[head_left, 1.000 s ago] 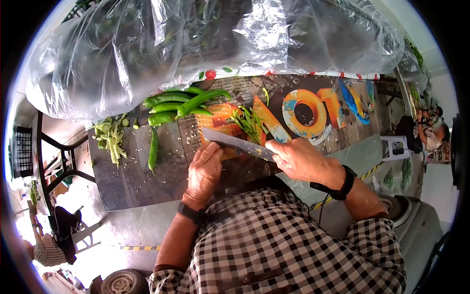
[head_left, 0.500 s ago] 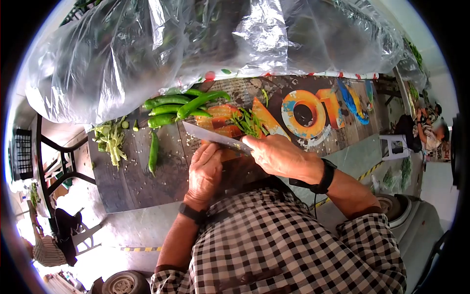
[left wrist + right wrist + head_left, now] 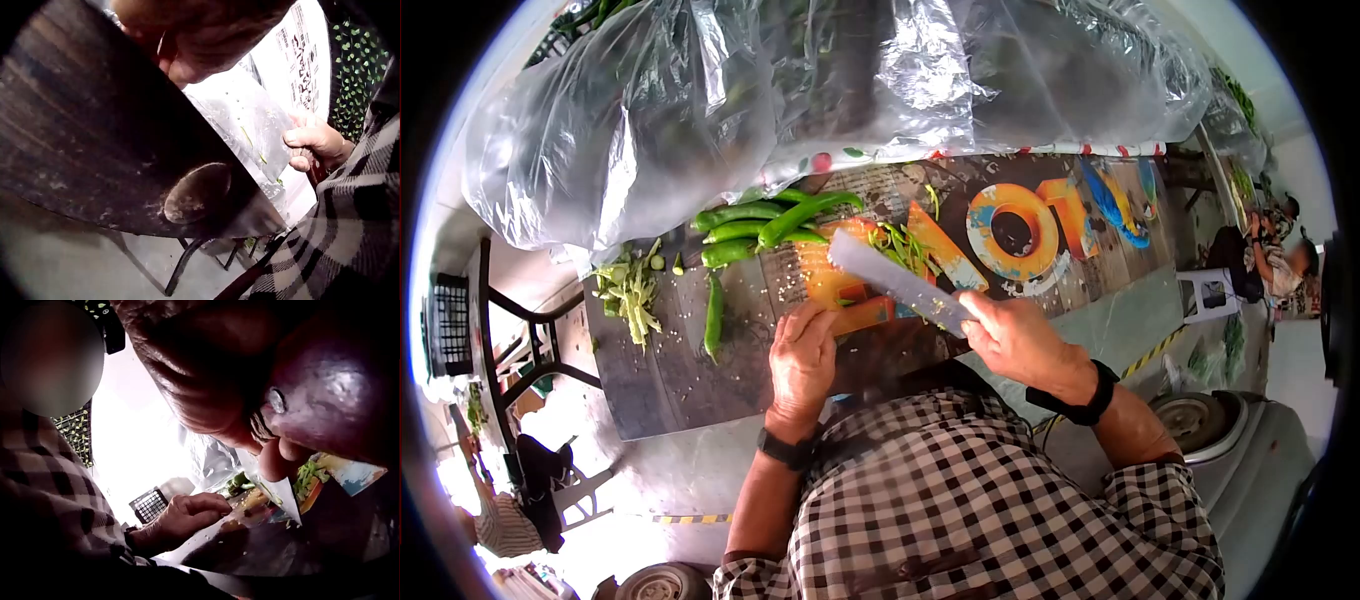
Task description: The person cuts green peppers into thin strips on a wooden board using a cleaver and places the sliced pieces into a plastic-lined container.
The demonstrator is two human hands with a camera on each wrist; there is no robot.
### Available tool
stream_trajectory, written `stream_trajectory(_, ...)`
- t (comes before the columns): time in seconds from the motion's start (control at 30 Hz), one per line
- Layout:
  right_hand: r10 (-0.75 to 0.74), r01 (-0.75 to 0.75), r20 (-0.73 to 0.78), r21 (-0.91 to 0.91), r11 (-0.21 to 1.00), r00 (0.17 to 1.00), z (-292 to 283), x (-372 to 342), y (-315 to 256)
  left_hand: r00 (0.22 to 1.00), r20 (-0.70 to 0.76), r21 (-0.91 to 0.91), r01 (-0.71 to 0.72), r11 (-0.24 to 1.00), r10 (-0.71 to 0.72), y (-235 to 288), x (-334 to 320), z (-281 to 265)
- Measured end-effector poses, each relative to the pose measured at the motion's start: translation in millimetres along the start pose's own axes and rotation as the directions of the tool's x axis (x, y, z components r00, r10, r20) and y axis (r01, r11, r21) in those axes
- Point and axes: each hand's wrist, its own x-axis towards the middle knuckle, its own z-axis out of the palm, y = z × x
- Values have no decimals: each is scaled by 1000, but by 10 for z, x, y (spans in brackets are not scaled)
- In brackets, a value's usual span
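Observation:
My right hand [image 3: 1020,342] grips the handle of a wide-bladed kitchen knife [image 3: 900,283], its blade slanting up and left over the board. Green bits cling to the blade, also visible in the left wrist view. My left hand [image 3: 803,360] is at the front of the tabletop, fingers loosely bent and fingertips low by the blade; nothing shows between them. Behind the blade lies a heap of sliced green pepper [image 3: 903,245]. Whole green peppers [image 3: 745,228] are stacked beyond my left hand, and a single green pepper [image 3: 714,318] lies left of it.
Pale green trimmings [image 3: 632,300] are piled on the left of the painted wooden tabletop [image 3: 670,385], with scattered seeds. A large clear plastic sheet [image 3: 660,130] bulges along the far edge. Other people sit in the background on both sides.
The knife first went left over my left fingers, then swung back right, its tip now up beside the sliced pepper. My left hand has shifted slightly left and toward me.

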Motion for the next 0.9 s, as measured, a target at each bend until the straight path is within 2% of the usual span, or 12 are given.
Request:
stream_trajectory(0.07, -32, 36, 75, -55, 998, 997, 47, -7, 16, 999, 43, 19, -27, 999, 27, -10, -44, -18)
stream_trajectory(0.17, -173, 179, 64, -108, 978, 983, 179, 81, 30, 995, 79, 34, -61, 998, 58, 41, -70, -20)
stream_trajectory(0.27, -117, 134, 149, -112, 985, 982, 81, 92, -44, 994, 76, 39, -81, 996, 78, 67, -37, 64)
stream_trajectory(0.37, -145, 166, 164, -119, 979, 976, 164, 108, 29, 994, 65, 85, -94, 992, 89, 3, -54, 156)
stream_trajectory(0.57, -78, 92, 179, -73, 993, 981, 108, 141, -23, 996, 46, 39, -79, 996, 77, -1, -51, 155)
stream_trajectory(0.67, -131, 142, 149, -66, 988, 980, 131, 142, -29, 995, 41, 78, -89, 993, 86, -15, -83, 174)
stream_trajectory(0.77, -114, 126, 149, -75, 989, 982, 142, 112, -55, 996, 23, 107, -84, 991, 82, 22, -56, 179)
stream_trajectory(0.9, -4, 4, 80, -2, 1000, 997, 47, 69, -40, 995, 99, 16, -16, 1000, 15, 97, 33, 55)
